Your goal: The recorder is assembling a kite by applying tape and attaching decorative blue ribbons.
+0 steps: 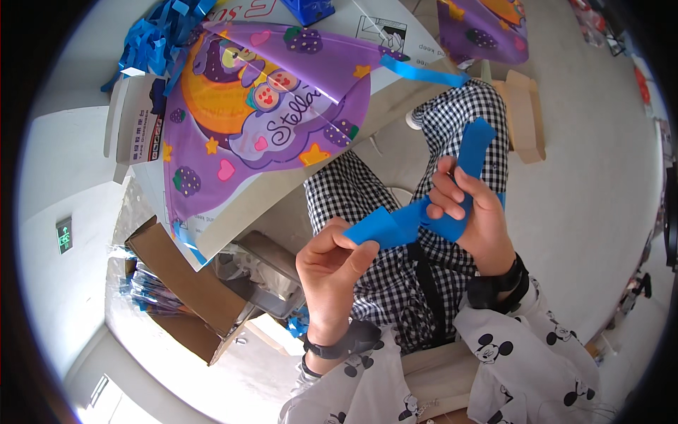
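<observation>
My left hand [332,272] pinches one end of a flat blue strip [378,229] between thumb and fingertips, above my lap. My right hand [482,215] has its fingers curled round the blue material, and a broad end of it stands up past the fingers. Between the hands the strip is folded or twisted; whether it is one piece or two I cannot tell. Ahead on the left, a shiny purple printed plastic sheet [328,71] with cartoon pictures lies over the table. A narrower blue strip [424,73] extends from its right corner.
A heap of blue strips [159,42] lies at the table's far left, above a small carton [138,124]. A blue object [308,10] stands at the far edge. Another purple sheet [487,35] hangs at upper right. Open brown boxes [194,279] sit lower left and right.
</observation>
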Motion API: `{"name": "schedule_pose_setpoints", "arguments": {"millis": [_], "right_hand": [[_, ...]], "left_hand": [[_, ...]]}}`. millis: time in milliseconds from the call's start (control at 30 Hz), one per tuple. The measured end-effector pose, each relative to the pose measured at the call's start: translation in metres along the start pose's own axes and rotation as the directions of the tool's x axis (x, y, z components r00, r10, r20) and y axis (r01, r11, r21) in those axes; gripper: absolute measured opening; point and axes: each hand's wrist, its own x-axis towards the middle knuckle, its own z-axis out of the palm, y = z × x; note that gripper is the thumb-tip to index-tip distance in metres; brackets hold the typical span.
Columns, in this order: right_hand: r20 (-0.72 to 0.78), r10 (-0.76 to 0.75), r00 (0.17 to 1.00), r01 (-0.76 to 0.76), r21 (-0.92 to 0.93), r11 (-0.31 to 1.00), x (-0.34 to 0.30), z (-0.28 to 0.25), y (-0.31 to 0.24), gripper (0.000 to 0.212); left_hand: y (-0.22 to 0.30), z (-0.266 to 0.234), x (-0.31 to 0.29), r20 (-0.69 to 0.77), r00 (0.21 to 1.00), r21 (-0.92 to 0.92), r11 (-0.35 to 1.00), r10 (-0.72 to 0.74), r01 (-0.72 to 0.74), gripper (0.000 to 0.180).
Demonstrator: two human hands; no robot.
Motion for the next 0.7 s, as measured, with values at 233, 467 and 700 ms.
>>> {"name": "schedule_pose_setpoints", "arguments": {"millis": [233, 467, 700], "right_hand": [[0.075, 0.010, 0.997, 0.054, -0.803, 0.594, -0.013, 0.038, 0.004, 0.019], [0.539, -0.344, 0.769, 0.612, -0.776, 0.151, -0.013, 0.039, 0.012, 0.024], [0.636, -0.354, 0.686, 0.681, -0.732, 0.002, -0.017, 0.037, 0.016, 0.018]], "left_hand": [[-0.001, 0.004, 0.000, 0.161, 0.972, 0.391, 0.893, 0.172, -0.223, 0.020], [-0.003, 0.011, -0.010, 0.007, 0.983, 0.082, 0.980, 0.182, -0.182, 0.022], [-0.009, 0.008, -0.011, 0.186, 0.977, -0.088, 0.992, 0.103, -0.088, 0.024]]}}
